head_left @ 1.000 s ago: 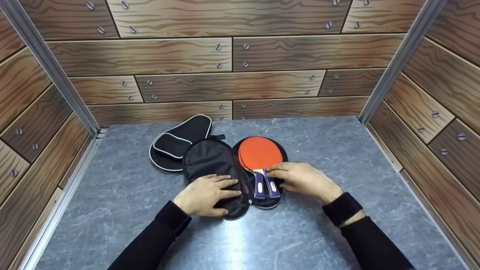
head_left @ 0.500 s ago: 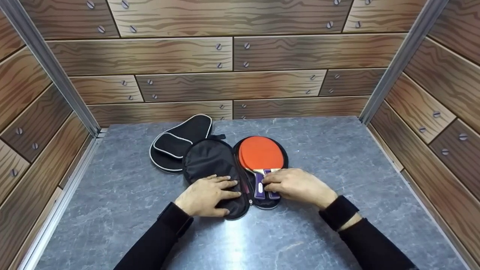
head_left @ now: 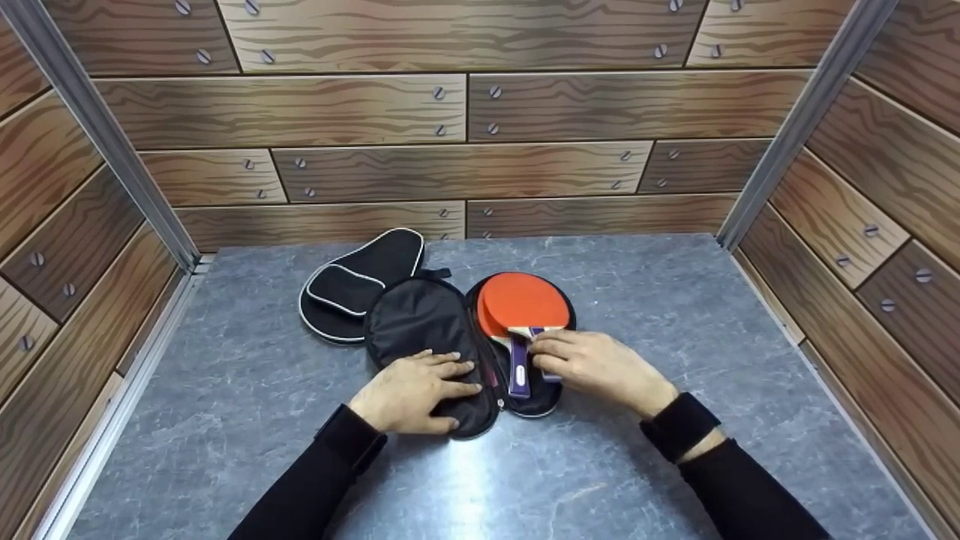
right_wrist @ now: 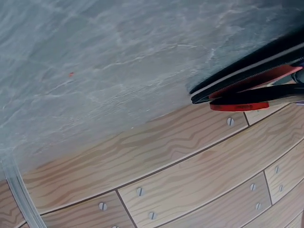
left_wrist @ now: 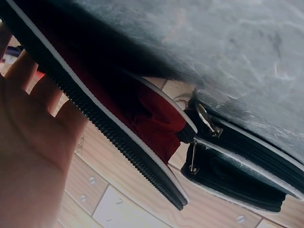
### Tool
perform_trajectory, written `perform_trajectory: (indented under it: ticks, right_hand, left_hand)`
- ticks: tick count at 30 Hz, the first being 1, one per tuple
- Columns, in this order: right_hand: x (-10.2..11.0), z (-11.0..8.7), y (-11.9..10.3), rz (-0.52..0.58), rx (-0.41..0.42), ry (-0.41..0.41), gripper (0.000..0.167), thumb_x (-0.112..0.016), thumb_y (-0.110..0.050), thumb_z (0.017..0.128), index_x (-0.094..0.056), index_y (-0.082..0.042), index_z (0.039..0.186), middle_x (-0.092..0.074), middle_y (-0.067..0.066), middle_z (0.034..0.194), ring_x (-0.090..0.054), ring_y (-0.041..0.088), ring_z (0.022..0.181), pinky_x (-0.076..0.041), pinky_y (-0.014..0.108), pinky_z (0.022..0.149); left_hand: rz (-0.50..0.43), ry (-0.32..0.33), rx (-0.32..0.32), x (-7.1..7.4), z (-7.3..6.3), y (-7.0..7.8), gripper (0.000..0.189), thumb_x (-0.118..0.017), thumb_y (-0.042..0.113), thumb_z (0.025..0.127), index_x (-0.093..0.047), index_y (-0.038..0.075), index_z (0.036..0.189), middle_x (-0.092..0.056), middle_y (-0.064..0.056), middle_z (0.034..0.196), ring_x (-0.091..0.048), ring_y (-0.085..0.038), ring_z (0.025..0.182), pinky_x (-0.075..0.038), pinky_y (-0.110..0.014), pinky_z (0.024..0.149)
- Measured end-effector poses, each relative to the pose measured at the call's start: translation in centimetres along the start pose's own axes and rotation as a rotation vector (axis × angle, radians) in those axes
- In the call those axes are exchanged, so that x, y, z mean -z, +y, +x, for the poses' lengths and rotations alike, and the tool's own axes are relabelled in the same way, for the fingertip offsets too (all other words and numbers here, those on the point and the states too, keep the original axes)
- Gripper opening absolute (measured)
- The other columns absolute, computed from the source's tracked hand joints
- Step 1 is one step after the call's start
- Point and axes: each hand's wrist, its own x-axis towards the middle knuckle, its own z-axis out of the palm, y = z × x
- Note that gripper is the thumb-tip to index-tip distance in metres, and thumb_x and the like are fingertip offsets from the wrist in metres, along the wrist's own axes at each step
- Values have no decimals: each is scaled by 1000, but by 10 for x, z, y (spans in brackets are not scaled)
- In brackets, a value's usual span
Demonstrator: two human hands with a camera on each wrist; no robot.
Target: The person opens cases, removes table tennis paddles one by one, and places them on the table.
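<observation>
Two red table tennis paddles with purple handles lie overlapped in the right half of an unzipped black case (head_left: 543, 405). The right hand (head_left: 604, 367) pinches the handle of the upper paddle (head_left: 526, 300), covering much of that handle. The lower paddle (head_left: 519, 371) shows its whole handle, left of the fingers. Spread flat, the left hand (head_left: 416, 394) rests on the case's folded-back cover (head_left: 420, 319). In the left wrist view, the cover's red lining (left_wrist: 156, 111) and zip show beside the fingers. In the right wrist view, a red paddle edge (right_wrist: 240, 107) sits above the case rim.
A second black case (head_left: 352, 289) with white piping and a small pocket lies at the back left, against the open cover. Wood-patterned panels (head_left: 465, 112) enclose the grey marbled tabletop (head_left: 660, 285) at the back and sides.
The right hand has closed on the upper paddle's handle. That paddle has shifted slightly away from the person, its handle end rising off the lower spot. The left hand stays put.
</observation>
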Motion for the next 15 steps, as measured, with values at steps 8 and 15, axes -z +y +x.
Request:
perform_trajectory:
  ticks: [8,15]
  right_hand:
    - [9,1,4,53,-178,123,36,-91,0,91,-80,-5,125,-85,14,138,-83,33,129,-72,47,106]
    - [19,0,9,-13,-317,249,41,-95,2,90,-82,-2,129,-87,18,131,-88,36,115,-74,44,95]
  left_hand:
    - [10,11,-3,-1,-1,0,60,-78,54,105,-73,35,161,-68,0,173,-62,-25,165,-57,-53,132]
    - [0,9,-4,0,-1,-1,59,-79,53,105,-73,34,161,-68,-1,172,-63,-26,165,-57,-53,133]
